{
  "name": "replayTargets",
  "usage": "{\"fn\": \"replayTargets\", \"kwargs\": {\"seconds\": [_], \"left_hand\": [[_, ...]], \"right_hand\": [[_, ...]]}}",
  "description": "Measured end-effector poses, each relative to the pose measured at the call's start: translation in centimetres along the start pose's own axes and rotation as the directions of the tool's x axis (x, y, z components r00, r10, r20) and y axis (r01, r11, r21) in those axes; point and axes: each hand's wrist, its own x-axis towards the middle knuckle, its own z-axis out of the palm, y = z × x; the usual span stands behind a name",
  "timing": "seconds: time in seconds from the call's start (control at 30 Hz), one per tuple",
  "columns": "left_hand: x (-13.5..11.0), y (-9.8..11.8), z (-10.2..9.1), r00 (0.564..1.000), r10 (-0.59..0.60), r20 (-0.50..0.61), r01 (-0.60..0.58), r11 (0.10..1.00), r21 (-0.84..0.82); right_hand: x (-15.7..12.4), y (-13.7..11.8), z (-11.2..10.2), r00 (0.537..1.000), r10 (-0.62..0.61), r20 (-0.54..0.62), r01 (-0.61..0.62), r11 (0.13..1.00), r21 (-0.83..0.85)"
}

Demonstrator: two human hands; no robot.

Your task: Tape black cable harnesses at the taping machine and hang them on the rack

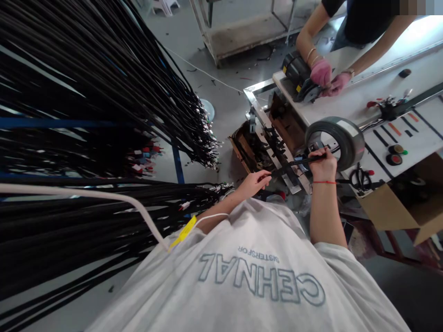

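Note:
A black cable [299, 161] runs between my two hands in front of my body. My left hand [255, 183] is closed with its fingertips at the cable's left end. My right hand [323, 165] is closed around the cable farther right, beside a big dark grey roll [351, 131] with a pale label on its side. Part of the roll's open middle is hidden by my right hand. A red string circles my right wrist.
Black cable bundles [114, 69] hang at the left. Opposite, a co-worker's pink-gloved hands [321, 74] work at a black motor-like machine [301, 76] on the white workbench [374, 92]. A cardboard box [387, 210] stands at the right; metal framing [265, 120] edges the bench.

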Motion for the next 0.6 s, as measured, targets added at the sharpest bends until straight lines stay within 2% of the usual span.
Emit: {"fn": "replayTargets", "kwargs": {"seconds": [0.1,0.13,0.17,0.2,0.23,0.27,0.3,0.33,0.37,0.4,0.43,0.47,0.53,0.6], "left_hand": [[0.6,0.5,1.2,0.973,0.124,-0.197,-0.09,0.981,0.175],[0.5,0.8,1.4,0.962,0.139,-0.236,-0.096,0.978,0.184],[0.3,1.1,1.6,0.967,0.119,-0.227,-0.085,0.985,0.152],[0.0,1.4,1.6,0.985,0.061,-0.16,-0.049,0.996,0.076],[-0.3,1.7,1.5,0.999,-0.026,-0.028,0.025,0.999,-0.035],[-0.7,1.9,1.3,0.981,-0.115,0.154,0.139,0.978,-0.156],[-1.0,2.1,1.1,0.921,-0.181,0.346,0.278,0.926,-0.257],[-1.2,2.3,0.7,0.835,-0.216,0.507,0.416,0.85,-0.324],[-1.3,2.4,0.4,0.753,-0.231,0.616,0.532,0.765,-0.363],[-1.4,2.3,0.1,0.691,-0.24,0.682,0.617,0.687,-0.384],[-1.4,2.3,-0.2,0.651,-0.248,0.717,0.673,0.625,-0.395],[-1.4,2.1,-0.4,0.633,-0.259,0.73,0.706,0.58,-0.406],[-1.4,1.9,-0.6,0.621,-0.277,0.733,0.73,0.543,-0.414],[-1.3,1.7,-0.5,0.644,-0.275,0.714,0.701,0.584,-0.408]], "right_hand": [[-1.4,0.7,0.6,0.998,0.066,-0.013,-0.066,0.998,0.024],[-1.7,0.8,0.7,0.997,0.081,-0.006,-0.081,0.996,0.028],[-1.9,0.9,0.8,0.996,0.093,0.009,-0.093,0.995,0.029],[-2.0,1.0,0.8,0.994,0.102,0.026,-0.103,0.994,0.03],[-2.1,1.0,0.8,0.993,0.113,0.044,-0.115,0.993,0.028],[-2.1,1.0,0.8,0.99,0.125,0.066,-0.127,0.992,0.025],[-2.1,1.1,0.8,0.986,0.136,0.091,-0.139,0.99,0.022],[-2.1,1.2,0.8,0.982,0.148,0.115,-0.151,0.988,0.022],[-2.1,1.4,0.9,0.978,0.16,0.137,-0.165,0.986,0.023],[-2.1,1.6,0.9,0.972,0.172,0.157,-0.179,0.984,0.026],[-2.1,1.7,1.0,0.967,0.185,0.173,-0.193,0.981,0.028],[-2.2,1.8,1.0,0.963,0.198,0.185,-0.206,0.978,0.026],[-2.3,2.0,1.1,0.957,0.217,0.192,-0.224,0.974,0.019],[-2.6,1.9,1.1,0.955,0.229,0.19,-0.237,0.971,0.019]]}}
